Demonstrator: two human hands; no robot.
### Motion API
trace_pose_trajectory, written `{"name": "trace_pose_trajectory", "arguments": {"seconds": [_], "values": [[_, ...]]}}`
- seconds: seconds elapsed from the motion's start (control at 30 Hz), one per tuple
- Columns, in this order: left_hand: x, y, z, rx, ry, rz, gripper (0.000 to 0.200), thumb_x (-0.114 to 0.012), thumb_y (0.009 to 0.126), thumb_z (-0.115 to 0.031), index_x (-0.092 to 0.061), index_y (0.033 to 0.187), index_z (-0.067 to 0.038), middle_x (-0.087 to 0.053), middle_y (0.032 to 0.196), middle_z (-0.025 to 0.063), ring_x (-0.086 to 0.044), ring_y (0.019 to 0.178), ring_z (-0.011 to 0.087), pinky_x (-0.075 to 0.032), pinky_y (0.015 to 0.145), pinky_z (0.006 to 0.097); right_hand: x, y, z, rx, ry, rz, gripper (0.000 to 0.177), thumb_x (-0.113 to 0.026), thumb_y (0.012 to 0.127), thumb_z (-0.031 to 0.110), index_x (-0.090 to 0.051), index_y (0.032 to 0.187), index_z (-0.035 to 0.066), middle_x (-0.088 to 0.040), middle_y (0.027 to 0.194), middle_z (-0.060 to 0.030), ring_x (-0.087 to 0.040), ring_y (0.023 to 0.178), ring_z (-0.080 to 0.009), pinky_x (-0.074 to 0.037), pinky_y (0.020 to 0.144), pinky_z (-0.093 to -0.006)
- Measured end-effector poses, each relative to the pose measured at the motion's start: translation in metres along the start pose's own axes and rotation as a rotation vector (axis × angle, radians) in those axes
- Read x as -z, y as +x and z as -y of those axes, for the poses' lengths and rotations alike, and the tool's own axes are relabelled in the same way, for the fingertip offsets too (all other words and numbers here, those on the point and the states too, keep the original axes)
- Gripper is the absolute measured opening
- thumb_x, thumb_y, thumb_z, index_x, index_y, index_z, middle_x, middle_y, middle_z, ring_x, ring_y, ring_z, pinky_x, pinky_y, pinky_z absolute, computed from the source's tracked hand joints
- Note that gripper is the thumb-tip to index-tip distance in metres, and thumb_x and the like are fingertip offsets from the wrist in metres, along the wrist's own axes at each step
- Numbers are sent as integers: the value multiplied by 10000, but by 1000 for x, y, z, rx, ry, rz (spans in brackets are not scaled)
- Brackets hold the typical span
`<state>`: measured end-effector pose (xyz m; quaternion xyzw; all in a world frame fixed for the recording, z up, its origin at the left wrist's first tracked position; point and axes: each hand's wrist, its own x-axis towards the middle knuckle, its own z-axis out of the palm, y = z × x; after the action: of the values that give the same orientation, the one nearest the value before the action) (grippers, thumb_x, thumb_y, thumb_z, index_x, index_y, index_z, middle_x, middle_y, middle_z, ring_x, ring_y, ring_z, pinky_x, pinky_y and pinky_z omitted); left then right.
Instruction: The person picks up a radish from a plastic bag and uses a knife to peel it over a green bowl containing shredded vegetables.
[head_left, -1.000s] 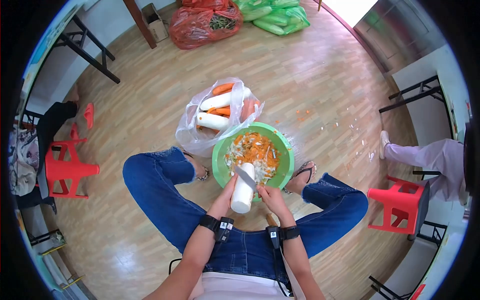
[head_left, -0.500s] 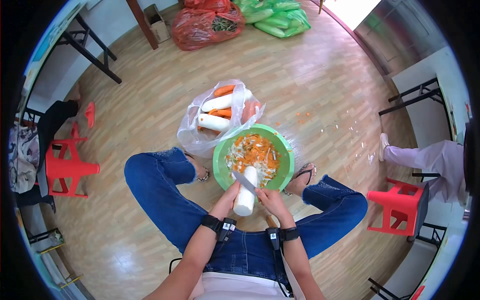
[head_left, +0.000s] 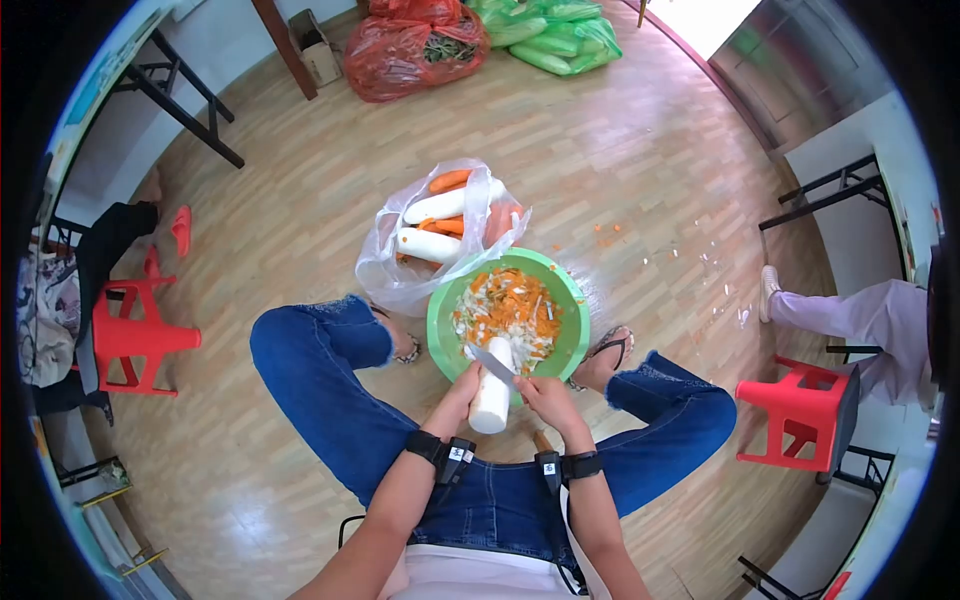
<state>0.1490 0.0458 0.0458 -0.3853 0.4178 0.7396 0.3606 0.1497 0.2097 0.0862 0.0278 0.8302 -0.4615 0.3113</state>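
Note:
A peeled white radish (head_left: 489, 408) slants over the near edge of a green basin (head_left: 437, 340). My left hand (head_left: 462, 390) is wrapped round its left side. In my right hand (head_left: 550, 402) is a knife (head_left: 495, 366), whose grey blade lies across the upper part of the radish; its handle is mostly hidden by my fingers. Orange and white vegetable pieces (head_left: 515, 305) cover the basin's bottom. Touching the basin's far left side, a clear plastic bag (head_left: 378, 262) holds carrots (head_left: 450, 181) and whole white radishes (head_left: 430, 245).
Red stools (head_left: 140, 335) stand left and right, with a seated person on each side. Red bags (head_left: 400, 60) and a green bag (head_left: 575, 45) of vegetables lie at the back. Vegetable scraps (head_left: 740, 316) dot the floor on the right. My feet flank the basin.
The knife and my right hand have shifted very slightly right and toward me along the radish. My left hand keeps its hold; the basin and bag look the same.

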Motion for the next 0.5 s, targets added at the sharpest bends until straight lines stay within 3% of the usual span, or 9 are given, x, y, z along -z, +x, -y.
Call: {"name": "trace_pose_trajectory", "arguments": {"seconds": [0.1,0.17,0.33,0.5], "values": [[13,16,13,13,48,77,414,-269,895,-384,-500,1027,-67,-605,754,71,-590,569,179,-486,494,329,-4,12,-11,20,-148,-154,464,-436,845,398,-549,623,6,-515,553,-165,-507,505,-279,-404,520,-374],[12,17,16,24,71,125,406,-271,896,-376,-500,1027,-68,-609,753,77,-595,567,191,-492,490,340,-4,27,-22,-71,-267,-372,491,-433,833,432,-556,613,11,-521,557,-164,-529,529,-277,-408,532,-377],[6,8,18,38,286,143,428,-276,897,-406,-517,993,-65,-599,719,64,-576,516,172,-468,440,303,3,34,-23,-131,-245,-281,509,-436,822,456,-573,633,4,-543,581,-179,-548,574,-320,-418,560,-390],[-5,-6,2,27,131,167,436,-283,899,-407,-514,1000,-51,-597,725,61,-570,511,156,-466,443,303,10,5,5,-107,-125,-46,484,-456,822,433,-578,657,-7,-553,596,-189,-546,596,-357,-421,572,-408]]}}
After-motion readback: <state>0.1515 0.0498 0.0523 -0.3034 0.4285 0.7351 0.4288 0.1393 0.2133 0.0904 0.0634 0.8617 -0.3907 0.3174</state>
